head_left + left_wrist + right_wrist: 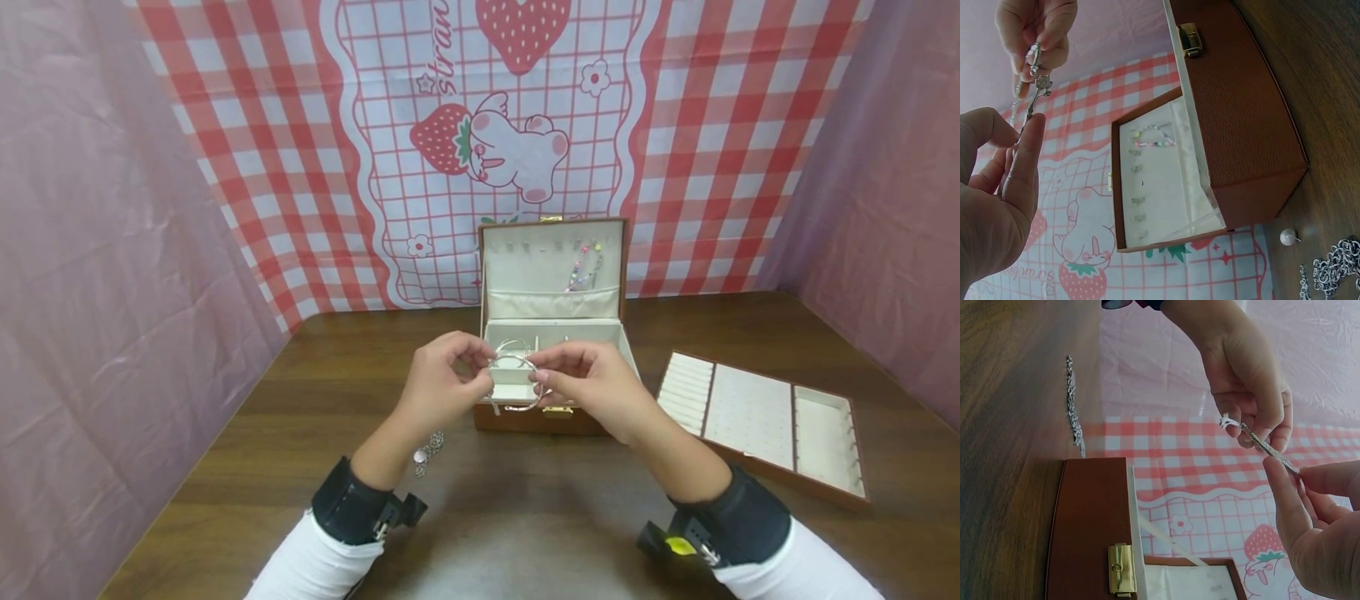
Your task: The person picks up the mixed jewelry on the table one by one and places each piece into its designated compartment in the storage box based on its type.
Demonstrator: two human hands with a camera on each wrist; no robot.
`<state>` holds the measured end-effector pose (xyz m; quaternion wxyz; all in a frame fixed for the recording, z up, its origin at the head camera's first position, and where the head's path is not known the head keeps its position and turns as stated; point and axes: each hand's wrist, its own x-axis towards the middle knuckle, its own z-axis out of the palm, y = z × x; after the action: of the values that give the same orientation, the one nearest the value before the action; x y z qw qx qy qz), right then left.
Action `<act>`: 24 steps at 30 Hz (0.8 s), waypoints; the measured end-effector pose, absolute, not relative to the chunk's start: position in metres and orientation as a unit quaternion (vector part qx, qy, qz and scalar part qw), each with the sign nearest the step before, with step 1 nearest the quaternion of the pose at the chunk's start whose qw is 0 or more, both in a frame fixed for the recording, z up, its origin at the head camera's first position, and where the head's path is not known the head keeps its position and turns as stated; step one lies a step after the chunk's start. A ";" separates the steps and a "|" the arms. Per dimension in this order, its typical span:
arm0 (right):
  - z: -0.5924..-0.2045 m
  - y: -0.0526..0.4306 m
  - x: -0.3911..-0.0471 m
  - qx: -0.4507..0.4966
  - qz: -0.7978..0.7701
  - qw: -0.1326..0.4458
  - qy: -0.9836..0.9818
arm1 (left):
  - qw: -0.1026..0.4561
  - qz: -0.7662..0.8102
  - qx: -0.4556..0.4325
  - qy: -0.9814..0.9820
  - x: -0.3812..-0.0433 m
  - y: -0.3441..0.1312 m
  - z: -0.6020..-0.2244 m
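Between the two hands is a thin silver bangle [517, 357], held up over the front of an open brown jewelry box [540, 421]. My left hand [442, 379] pinches one side of it with thumb and fingertips. The opposite side is pinched by my right hand [592, 383]. A small flower-shaped ornament [1043, 83] shows on the bangle in the left wrist view. Seen from the right wrist, the bangle [1263, 445] appears edge-on as a slanted line. The fingers hide parts of the bangle, and both hands cover part of the box's cream interior.
A colourful beaded bracelet [1155, 144] hangs inside the raised lid [555, 258]. On the right lies a cream-lined tray [750, 408] with compartments. A silver chain [422, 456] and a pearl stud earring [1288, 237] lie on the wooden table left of the box.
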<state>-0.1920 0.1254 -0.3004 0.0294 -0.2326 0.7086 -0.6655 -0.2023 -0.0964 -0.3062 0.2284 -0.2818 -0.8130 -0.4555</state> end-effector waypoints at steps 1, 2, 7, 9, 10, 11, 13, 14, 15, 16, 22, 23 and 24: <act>-0.300 0.126 -0.193 -0.230 -0.664 0.024 0.711 | 0.227 -0.457 -0.281 -0.813 -0.202 -0.096 -0.306; -0.300 0.126 -0.193 -0.229 -0.663 0.020 0.713 | 0.225 -0.460 -0.280 -0.812 -0.201 -0.096 -0.306; -0.300 0.128 -0.195 -0.228 -0.662 0.010 0.714 | 0.200 -0.492 -0.271 -0.803 -0.196 -0.094 -0.302; -0.298 0.129 -0.196 -0.225 -0.660 0.007 0.717 | 0.180 -0.513 -0.263 -0.797 -0.195 -0.094 -0.299; -0.297 0.130 -0.197 -0.225 -0.659 0.004 0.718 | 0.171 -0.525 -0.261 -0.792 -0.195 -0.094 -0.297; -0.296 0.131 -0.198 -0.224 -0.658 0.001 0.719 | 0.160 -0.537 -0.261 -0.786 -0.195 -0.093 -0.296; -0.292 0.133 -0.200 -0.224 -0.653 -0.008 0.723 | 0.145 -0.556 -0.263 -0.775 -0.196 -0.093 -0.291; -0.291 0.135 -0.201 -0.224 -0.651 -0.012 0.725 | 0.137 -0.564 -0.265 -0.770 -0.197 -0.092 -0.289; -0.289 0.137 -0.202 -0.225 -0.650 -0.016 0.726 | 0.131 -0.571 -0.267 -0.765 -0.199 -0.092 -0.287; -0.288 0.139 -0.203 -0.223 -0.648 -0.020 0.727 | 0.125 -0.576 -0.268 -0.762 -0.200 -0.091 -0.286; -0.281 0.156 -0.212 -0.202 -0.642 -0.031 0.739 | 0.069 -0.604 -0.199 -0.768 -0.207 -0.095 -0.280; -0.280 0.159 -0.214 -0.199 -0.638 -0.034 0.743 | 0.058 -0.610 -0.180 -0.770 -0.208 -0.096 -0.280; -0.278 0.162 -0.217 -0.195 -0.634 -0.037 0.748 | 0.048 -0.614 -0.163 -0.771 -0.211 -0.097 -0.280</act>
<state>-0.2166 0.1622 -0.2783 -0.0366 -0.1953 0.7475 -0.6338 -0.2107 -0.0970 -0.2801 0.0478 -0.1634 -0.7710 -0.6137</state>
